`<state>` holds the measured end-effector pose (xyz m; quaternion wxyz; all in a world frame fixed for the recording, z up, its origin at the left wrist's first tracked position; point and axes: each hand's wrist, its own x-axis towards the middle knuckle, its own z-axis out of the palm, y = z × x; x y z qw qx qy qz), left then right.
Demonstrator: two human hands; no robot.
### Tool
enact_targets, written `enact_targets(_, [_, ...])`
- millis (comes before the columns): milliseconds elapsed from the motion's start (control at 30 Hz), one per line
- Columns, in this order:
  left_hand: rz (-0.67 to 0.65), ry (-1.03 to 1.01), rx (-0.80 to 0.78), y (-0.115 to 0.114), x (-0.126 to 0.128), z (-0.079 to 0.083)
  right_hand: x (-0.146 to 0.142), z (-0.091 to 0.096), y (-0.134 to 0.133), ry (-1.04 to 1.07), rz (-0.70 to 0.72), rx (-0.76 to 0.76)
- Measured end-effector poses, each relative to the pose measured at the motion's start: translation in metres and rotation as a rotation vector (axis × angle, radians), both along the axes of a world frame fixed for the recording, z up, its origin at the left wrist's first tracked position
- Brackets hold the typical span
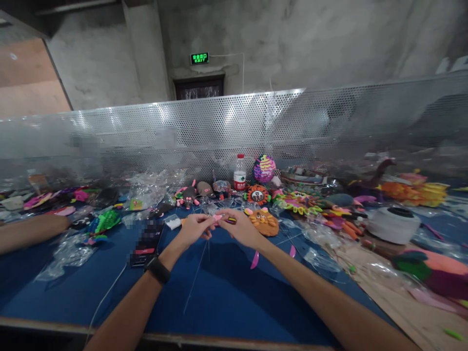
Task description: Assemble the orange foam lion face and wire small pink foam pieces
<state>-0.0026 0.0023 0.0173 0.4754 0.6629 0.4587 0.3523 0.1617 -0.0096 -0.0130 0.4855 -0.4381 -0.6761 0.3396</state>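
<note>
My left hand (195, 228) and my right hand (239, 228) meet above the blue table (219, 292), fingertips pinched together on a small pink piece (218, 218). A thin white thread (195, 278) hangs from my left hand down toward the table's front edge. A black watch (157, 269) sits on my left wrist. An orange plush lion toy (263, 222) lies just behind my right hand. Two pink petal-shaped pieces (255, 260) lie under my right forearm.
A water bottle (240, 173) stands at the back by a perforated metal screen (234, 126). Colourful plush toys and clear plastic bags crowd the back and right. A white tape roll (394, 224) sits at right. Another person's forearm (29, 231) rests at left. A dark phone-like item (146, 243) lies left of my hands.
</note>
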Motion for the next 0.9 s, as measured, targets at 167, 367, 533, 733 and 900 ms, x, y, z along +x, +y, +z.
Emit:
enact_targets(167, [0.014,-0.015,-0.027,0.0005,-0.0006,-0.0027,-0.0001,0.0013,-0.0015,-0.039,-0.011,0.042])
enact_targets(367, [-0.005,-0.016,-0.037,0.0017,-0.0012,-0.0041,-0.0001,-0.0027,0.0018,-0.086,-0.044,0.152])
enact_targets(533, [-0.011,-0.005,-0.044,0.0021,-0.0003,-0.0039,-0.0007,-0.0028,0.0002,-0.105,-0.047,0.171])
enact_targets(733, [-0.032,0.001,-0.037,0.0034,-0.001,-0.0066,-0.0019,0.0002,-0.0042,-0.152,-0.057,0.208])
enact_targets(900, [-0.028,-0.006,-0.056,0.0027,-0.0009,-0.0066,-0.0024,0.0008,-0.0066,-0.217,-0.086,0.225])
